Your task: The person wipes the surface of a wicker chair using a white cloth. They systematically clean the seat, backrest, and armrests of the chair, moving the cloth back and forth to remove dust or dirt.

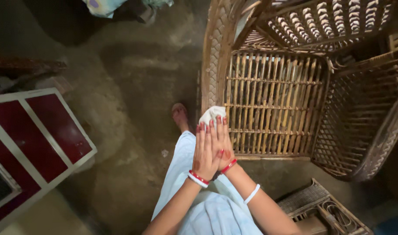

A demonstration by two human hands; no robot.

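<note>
Head view looked down: a red-and-white panelled cabinet point(38, 139) stood at the left on the earthen floor point(120, 87). At centre the left hand point(206, 152) and right hand point(223, 146) were pressed flat together, fingers straight, squeezing a white cloth point(212, 114) whose top bulged above the fingertips. Just right stood a cane chair point(273, 100), with a small wicker stool point(320, 209) below it

No packages, no labels, no signs, no screens (anywhere in view)
</note>
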